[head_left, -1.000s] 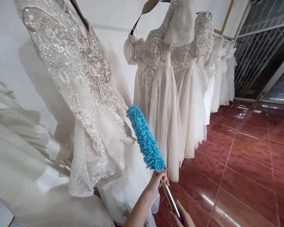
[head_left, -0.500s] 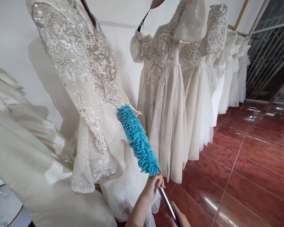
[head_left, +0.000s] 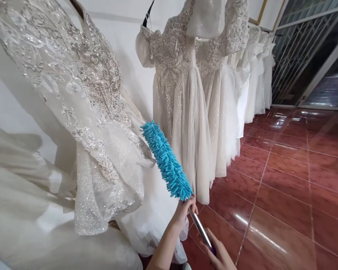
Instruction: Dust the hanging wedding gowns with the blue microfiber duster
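A duster with a fluffy blue head and a shiny metal handle slants up and to the left in front of me. My left hand is closed round the handle just below the blue fibres. Lower down, my right hand grips the handle near its purple end. The duster's tip is at the right side of a beaded white dress with long sequined sleeves; whether it touches the cloth is hard to tell. Beyond it hangs an off-shoulder sparkly dress.
More white gowns hang in a row along the white wall. Pale satin fabric spreads at the lower left. Glossy red floor tiles lie to the right, with a metal folding gate at the back.
My view has turned right, so the dresses sit farther left and more of the gate shows. Both hands keep hold of the duster, whose head is now slightly clear of the beaded bodice.
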`<act>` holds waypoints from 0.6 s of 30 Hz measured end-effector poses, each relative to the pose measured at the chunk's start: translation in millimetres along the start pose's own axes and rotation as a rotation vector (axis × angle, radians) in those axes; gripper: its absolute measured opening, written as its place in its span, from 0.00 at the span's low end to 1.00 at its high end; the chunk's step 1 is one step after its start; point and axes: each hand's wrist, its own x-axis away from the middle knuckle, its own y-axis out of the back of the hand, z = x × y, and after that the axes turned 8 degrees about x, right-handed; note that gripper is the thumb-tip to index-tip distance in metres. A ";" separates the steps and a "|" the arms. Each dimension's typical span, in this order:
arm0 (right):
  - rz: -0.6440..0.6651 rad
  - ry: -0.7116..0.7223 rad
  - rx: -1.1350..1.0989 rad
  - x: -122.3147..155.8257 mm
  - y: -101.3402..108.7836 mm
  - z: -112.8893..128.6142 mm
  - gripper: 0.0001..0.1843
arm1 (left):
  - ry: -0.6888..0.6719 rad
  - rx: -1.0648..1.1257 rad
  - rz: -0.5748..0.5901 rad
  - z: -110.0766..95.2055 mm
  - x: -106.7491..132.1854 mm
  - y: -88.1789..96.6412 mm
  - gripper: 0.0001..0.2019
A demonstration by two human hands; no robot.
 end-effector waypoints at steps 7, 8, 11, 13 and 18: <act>0.085 0.211 -0.014 -27.7 2.2 40.1 0.17 | -0.162 -0.001 0.030 -52.8 10.5 -7.5 0.05; 0.110 0.221 0.007 -29.9 1.2 42.0 0.16 | -0.174 0.015 0.016 -55.8 12.5 -4.4 0.05; 0.186 0.211 0.049 -33.6 -1.5 40.5 0.19 | -0.189 0.070 -0.044 -54.4 14.7 7.2 0.06; 0.224 0.184 0.046 -33.3 -2.5 33.5 0.22 | -0.182 0.088 -0.069 -46.2 12.6 12.5 0.07; 0.151 0.053 0.006 -22.7 2.1 4.6 0.27 | -0.063 0.067 -0.096 -8.2 0.8 11.3 0.09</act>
